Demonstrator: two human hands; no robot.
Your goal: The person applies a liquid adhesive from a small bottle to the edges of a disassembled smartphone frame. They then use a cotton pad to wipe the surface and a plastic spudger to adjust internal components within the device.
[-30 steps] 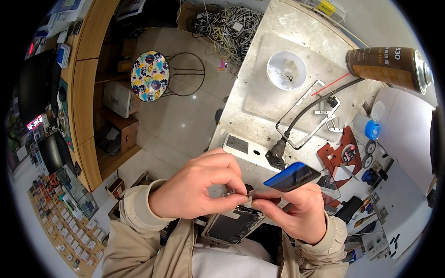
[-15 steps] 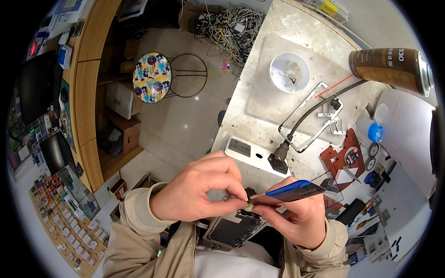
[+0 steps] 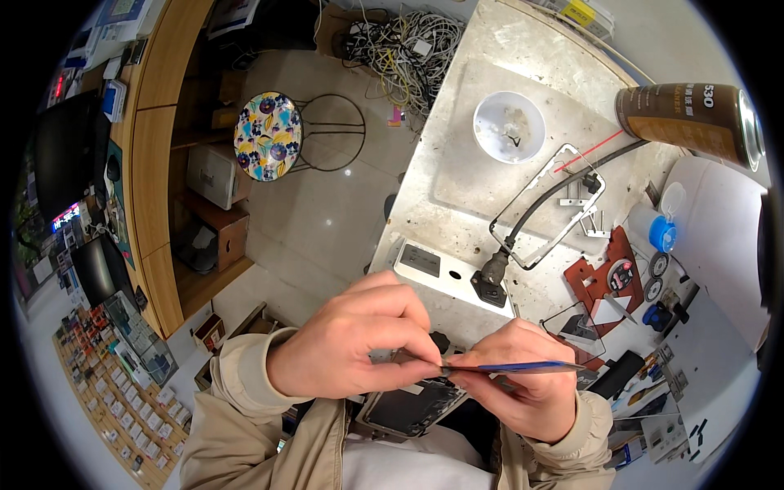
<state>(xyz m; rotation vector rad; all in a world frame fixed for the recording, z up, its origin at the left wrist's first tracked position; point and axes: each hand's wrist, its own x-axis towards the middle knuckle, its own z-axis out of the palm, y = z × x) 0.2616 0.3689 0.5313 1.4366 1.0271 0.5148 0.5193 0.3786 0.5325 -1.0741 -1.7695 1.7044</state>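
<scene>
My right hand [image 3: 527,396] grips a thin blue pry card [image 3: 535,367] between thumb and fingers, and the card is seen nearly edge-on. My left hand [image 3: 351,347] is closed in a pinch at the card's left end. A small dark bit shows at its fingertips, too small to name; whether it is part of the card I cannot tell. Below both hands, near my lap, lies an opened flat device with a dark panel [image 3: 408,406], which looks like a phone or small tablet. The hands partly hide its upper edge.
The worn white bench [image 3: 441,163] holds a white bowl [image 3: 509,128], a thin rectangular frame [image 3: 523,237], a black power plug [image 3: 490,282] in a white power unit, and a brown spray can [image 3: 690,122]. A brown mat [image 3: 600,278] lies right. A flower-patterned stool [image 3: 268,136] stands on the floor.
The pry card has turned from showing its blue-and-dark face to nearly edge-on, its right end dropping lower. My right fingers have shifted around it; my left hand stays pinched in nearly the same place.
</scene>
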